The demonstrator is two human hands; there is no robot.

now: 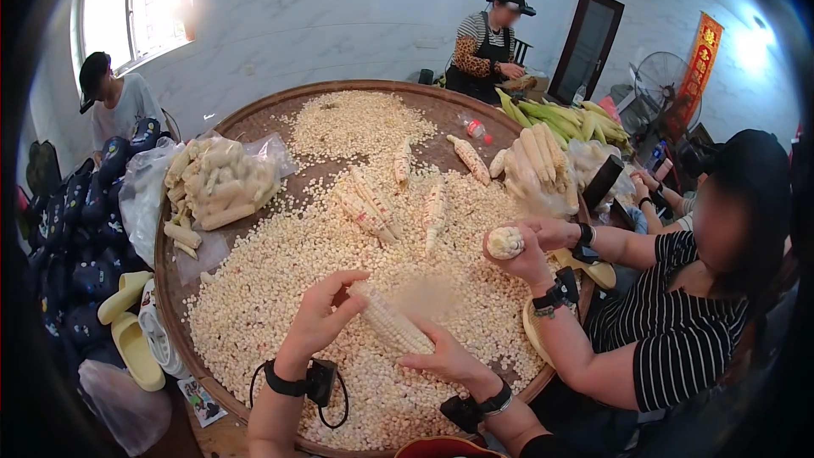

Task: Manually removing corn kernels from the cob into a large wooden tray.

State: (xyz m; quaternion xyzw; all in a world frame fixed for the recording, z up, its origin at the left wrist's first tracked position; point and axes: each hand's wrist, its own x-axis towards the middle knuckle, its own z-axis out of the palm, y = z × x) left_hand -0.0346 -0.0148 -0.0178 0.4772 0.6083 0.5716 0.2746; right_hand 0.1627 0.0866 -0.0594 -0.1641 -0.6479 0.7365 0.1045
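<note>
A pale corn cob (392,322), with rows of kernels still on it, lies slantwise between my hands above a large round tray (174,322) of loose corn kernels (254,305). My left hand (326,312) has its fingers bent around the cob's upper left end. At the lower right end, my right hand (445,358) grips it between thumb and fingers. Beyond my hands, several cobs with reddish kernels (434,216) rest on the kernel heap. A blurred patch over the kernels just above the cob hides detail there.
On my right, a person in a striped shirt (687,314) holds another cob (506,242) over the tray. Bare cobs in a plastic bag (225,178) sit at the tray's left; more cobs (536,157) and green husked corn (560,119) lie far right. A small bottle (475,129) lies near the back.
</note>
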